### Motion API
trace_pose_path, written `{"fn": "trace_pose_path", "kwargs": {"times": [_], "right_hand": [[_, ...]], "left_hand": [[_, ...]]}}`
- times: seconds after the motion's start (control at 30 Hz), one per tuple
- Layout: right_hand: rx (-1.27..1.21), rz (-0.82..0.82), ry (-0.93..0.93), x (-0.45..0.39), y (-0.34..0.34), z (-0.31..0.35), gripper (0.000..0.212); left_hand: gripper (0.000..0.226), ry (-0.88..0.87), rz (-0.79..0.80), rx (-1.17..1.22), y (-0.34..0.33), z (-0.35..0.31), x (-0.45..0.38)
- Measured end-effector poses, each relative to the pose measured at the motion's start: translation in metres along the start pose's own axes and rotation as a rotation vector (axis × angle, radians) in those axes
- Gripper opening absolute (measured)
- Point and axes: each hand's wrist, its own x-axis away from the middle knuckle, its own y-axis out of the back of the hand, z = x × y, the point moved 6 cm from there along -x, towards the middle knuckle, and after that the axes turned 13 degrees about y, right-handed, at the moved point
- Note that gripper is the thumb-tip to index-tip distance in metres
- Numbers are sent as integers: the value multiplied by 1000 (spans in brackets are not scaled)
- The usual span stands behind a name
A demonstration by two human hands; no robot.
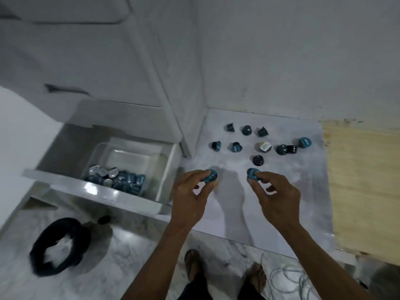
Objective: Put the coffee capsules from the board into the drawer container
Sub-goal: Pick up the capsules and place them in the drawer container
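Each hand pinches one teal capsule just above the board [303, 191]: the left hand [190, 198] holds the left capsule [210, 175], the right hand [275, 193] the right capsule [253, 174]. Their lid writing is too blurry to read. More capsules lie behind on the board, and a heap fills the clear container [101, 152] in the open drawer [91, 189].

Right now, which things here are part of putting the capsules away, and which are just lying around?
Part of the job:
- left hand and right hand, each holding a capsule
- loose capsules on the board
- clear container in the open drawer

Just lying about:
- black ring-shaped item on the floor
- tangled cable
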Motion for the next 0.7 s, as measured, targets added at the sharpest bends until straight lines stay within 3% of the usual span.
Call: {"fn": "trace_pose_path", "kwargs": {"times": [0.23, 0.47, 0.7], "right_hand": [[-145, 38, 86, -28, -91, 115, 23], [-128, 163, 15, -27, -214, 197, 21], [-65, 255, -39, -21, -307, 216, 20]], "left_hand": [[28, -80, -116, -92, 157, 24, -35], [28, 77, -69, -191, 315, 116, -97], [25, 130, 39, -309, 360, 165, -158]]}}
